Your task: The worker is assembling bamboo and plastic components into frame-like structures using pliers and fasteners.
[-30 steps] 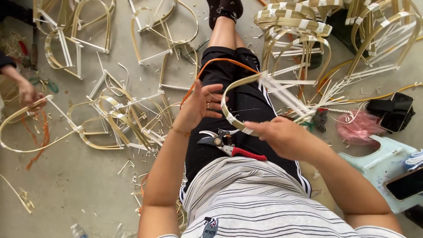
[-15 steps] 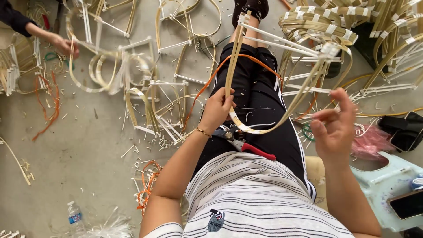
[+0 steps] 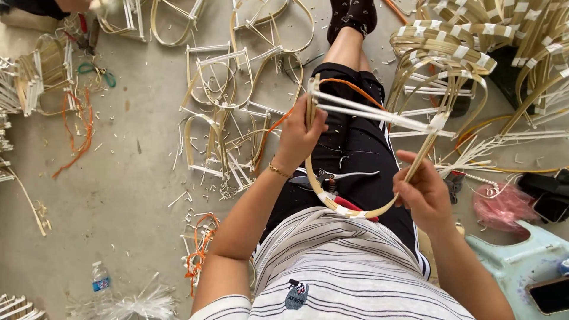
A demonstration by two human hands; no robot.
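Over a littered concrete floor (image 3: 136,195), left hand (image 3: 299,139) and right hand (image 3: 422,192) both grip a bamboo frame (image 3: 355,118).

co-worker (image 3: 41,6) cropped, phone (image 3: 550,294) cut off

Curved bamboo frame (image 3: 355,210) with white cross strips, upright over lap.

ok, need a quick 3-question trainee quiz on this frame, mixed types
1. True or false: the pruning shears lie on the person's lap, in neither hand.
2. Which hand grips the bent bamboo frame near its taped upper corner? A) left hand B) right hand
3. Fill in: the water bottle lies on the ____.

Key: 1 true; 2 A; 3 floor.
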